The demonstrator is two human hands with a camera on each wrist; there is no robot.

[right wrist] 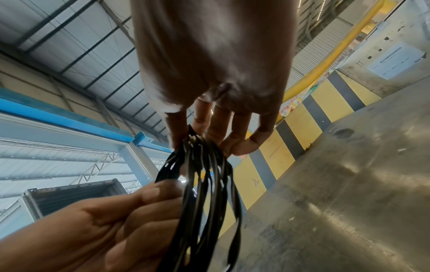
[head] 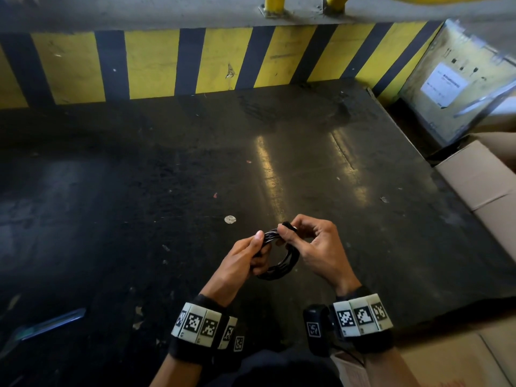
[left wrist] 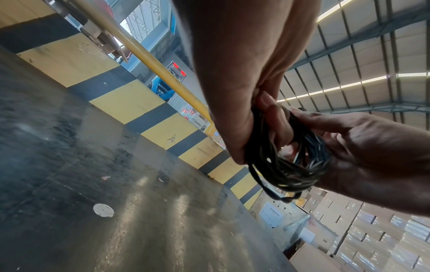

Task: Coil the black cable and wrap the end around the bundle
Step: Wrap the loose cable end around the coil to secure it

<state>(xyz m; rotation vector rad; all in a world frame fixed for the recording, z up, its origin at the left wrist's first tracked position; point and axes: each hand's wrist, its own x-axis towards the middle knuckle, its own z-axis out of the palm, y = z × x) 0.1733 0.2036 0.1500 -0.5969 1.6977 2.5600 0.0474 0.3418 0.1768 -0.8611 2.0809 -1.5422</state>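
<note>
— Wristbands (head: pixel 201 325) with printed markers sit lowest in the head view. And the hands above them?

— Close together at lower centre. Left hand (head: pixel 245 258) grips one side of the black cable (head: pixel 282 263), already a coil of several loops, held above the dark table (head: pixel 167 177).

— The right hand (head: pixel 315 247)?

— Thumb and fingers pinch the coil's upper part. Cardboard boxes (head: pixel 480 180) stand at the right edge.

Warehouse: corrugated metal roof (left wrist: pixel 349 60), hazard-striped kerb (head: pixel 212 62), stacked cardboard boxes (left wrist: pixel 377 230).
</note>
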